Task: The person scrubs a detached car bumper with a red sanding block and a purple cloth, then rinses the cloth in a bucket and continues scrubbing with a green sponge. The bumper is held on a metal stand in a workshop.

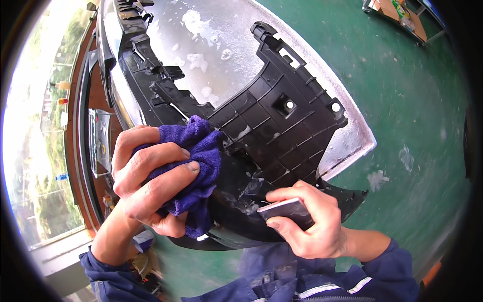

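Observation:
My left hand point(153, 176) is closed round a crumpled purple cloth point(193, 151) and presses it against a black plastic car bumper point(276, 146). Thumb and fingers of my right hand point(312, 216) grip a thin flat pad point(289, 212), dark on its face with a pale edge, which looks like a sanding pad. The right hand is over the near end of the bumper, with its fingertips close to the plastic. Ribs, clips and a square hole show on the bumper's inner side. Both hands hide parts of its near edge.
Under the bumper is a pale, wet-looking tabletop point(211, 43) with patches of foam. Green floor point(417, 126) spreads to the right, where a cart point(402, 17) stands far off. Windows point(45, 126) and a brown frame line the left side.

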Tool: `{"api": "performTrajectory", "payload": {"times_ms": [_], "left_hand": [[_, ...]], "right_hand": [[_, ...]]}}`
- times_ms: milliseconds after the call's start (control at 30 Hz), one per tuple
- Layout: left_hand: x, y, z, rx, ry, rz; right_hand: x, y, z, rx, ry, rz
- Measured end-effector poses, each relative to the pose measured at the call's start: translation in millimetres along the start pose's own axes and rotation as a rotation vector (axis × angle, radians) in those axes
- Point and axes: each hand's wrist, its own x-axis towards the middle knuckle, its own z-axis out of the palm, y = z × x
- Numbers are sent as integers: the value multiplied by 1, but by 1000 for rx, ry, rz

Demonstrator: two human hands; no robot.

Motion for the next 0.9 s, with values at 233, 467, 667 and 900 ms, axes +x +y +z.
{"api": "performTrajectory", "payload": {"times_ms": [233,467,667,900], "left_hand": [[-6,0,-1,16,-15,-14],[-6,0,-3,29,-35,-10],[-3,-1,-4,14,-50,-8],[-6,-1,-3,-5,-34,-8]], "right_hand": [[-13,16,9,-320,-12,-221],[-10,13,0,-434,-74,-353],[-6,10,16,-345,61,-279],[-13,14,22,-391,84,-413]]}}
